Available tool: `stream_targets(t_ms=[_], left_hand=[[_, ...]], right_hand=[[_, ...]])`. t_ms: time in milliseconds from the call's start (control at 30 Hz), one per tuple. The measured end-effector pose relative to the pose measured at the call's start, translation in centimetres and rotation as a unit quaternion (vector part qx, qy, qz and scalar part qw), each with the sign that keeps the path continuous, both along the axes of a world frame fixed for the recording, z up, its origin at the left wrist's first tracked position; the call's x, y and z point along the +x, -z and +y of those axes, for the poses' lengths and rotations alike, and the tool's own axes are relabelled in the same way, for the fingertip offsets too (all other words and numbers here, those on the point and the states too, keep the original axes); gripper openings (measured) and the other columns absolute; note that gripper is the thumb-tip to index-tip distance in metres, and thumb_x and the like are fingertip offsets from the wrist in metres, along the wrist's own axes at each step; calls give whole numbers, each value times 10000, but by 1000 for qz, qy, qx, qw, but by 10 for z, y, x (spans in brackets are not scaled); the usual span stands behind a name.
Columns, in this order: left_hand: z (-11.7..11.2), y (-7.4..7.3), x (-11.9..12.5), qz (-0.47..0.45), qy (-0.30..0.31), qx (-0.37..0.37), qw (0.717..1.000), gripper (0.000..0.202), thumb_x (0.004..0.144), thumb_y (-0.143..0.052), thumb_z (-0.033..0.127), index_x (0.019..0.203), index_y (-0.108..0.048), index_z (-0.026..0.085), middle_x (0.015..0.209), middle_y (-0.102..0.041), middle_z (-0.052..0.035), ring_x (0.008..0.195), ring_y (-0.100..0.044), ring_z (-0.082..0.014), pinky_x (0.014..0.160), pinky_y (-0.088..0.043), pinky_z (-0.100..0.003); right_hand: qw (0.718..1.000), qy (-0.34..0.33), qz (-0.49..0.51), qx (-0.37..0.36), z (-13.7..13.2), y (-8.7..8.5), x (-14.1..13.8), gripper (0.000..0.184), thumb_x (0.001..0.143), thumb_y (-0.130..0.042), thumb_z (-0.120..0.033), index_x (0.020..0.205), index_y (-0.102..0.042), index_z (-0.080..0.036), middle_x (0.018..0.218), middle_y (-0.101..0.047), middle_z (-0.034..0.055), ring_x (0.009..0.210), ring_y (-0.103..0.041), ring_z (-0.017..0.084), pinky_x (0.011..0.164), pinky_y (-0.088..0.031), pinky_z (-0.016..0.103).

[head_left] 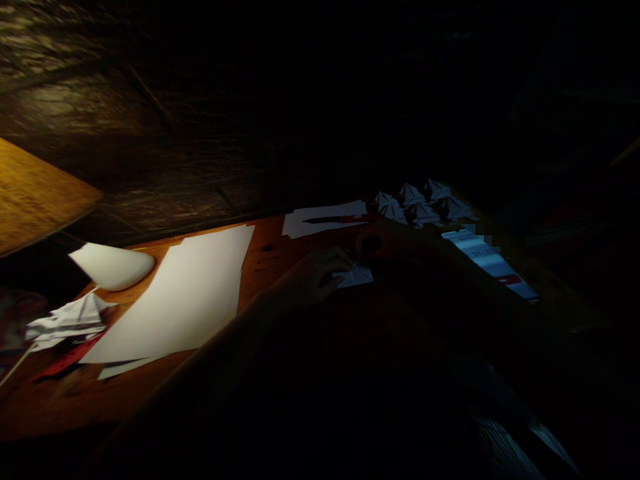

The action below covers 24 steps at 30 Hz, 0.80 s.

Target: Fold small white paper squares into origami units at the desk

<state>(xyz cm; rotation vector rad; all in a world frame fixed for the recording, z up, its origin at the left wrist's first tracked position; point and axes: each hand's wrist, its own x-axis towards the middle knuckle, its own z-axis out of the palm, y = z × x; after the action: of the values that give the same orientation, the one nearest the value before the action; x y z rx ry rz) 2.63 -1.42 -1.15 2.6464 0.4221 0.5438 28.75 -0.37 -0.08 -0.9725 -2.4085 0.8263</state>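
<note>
A small piece of folded white paper (357, 276) lies on the dark wooden table in front of me. My left hand (316, 272) grips its left edge, with the thumb and fingers closed around it. Beyond the paper, my right hand (387, 239) bends in from the right, its fingertips close together at the paper's upper edge. Deep shadow hides most of that hand, so whether it pinches the paper is unclear. Several folded paper figures (421, 212) stand in rows just past my right hand.
Large white sheets (187, 287) cover the table's left part. A dark blade with a red handle (333, 219) rests on smaller sheets (300, 228). A lit phone (487, 260) lies at right. A rolled paper (117, 267), crumpled paper (75, 317) and red strip (70, 357) sit far left.
</note>
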Motion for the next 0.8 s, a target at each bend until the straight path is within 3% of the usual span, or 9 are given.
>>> stream_targets(t_ms=[167,400,800], left_hand=[[1,1,0,-11,9,-11,1000,272,930,-566,115,1179,-647,185,1237,-608,-100,1180,-596,-210,1025,-529,-424],[3,1,0,4,6,-12,1000,295,908,-576,92,1178,-624,201,1236,-627,-86,1201,-604,-220,1048,-521,-458],[1,0,-1,31,-11,-2,999,312,923,-561,119,1214,-592,226,1250,-622,-78,1221,-595,-229,1054,-514,-453]], right_hand=[[1000,3,-8,-12,4,3,3,122,733,-640,-95,779,-719,-177,853,-736,12,775,-653,145,763,-480,286],[999,6,-31,-20,7,2,7,271,631,-577,-1,771,-734,-172,890,-729,17,786,-649,146,760,-482,273],[998,3,-51,-41,6,0,8,194,660,-608,-69,751,-738,-180,865,-729,20,760,-634,160,738,-474,288]])
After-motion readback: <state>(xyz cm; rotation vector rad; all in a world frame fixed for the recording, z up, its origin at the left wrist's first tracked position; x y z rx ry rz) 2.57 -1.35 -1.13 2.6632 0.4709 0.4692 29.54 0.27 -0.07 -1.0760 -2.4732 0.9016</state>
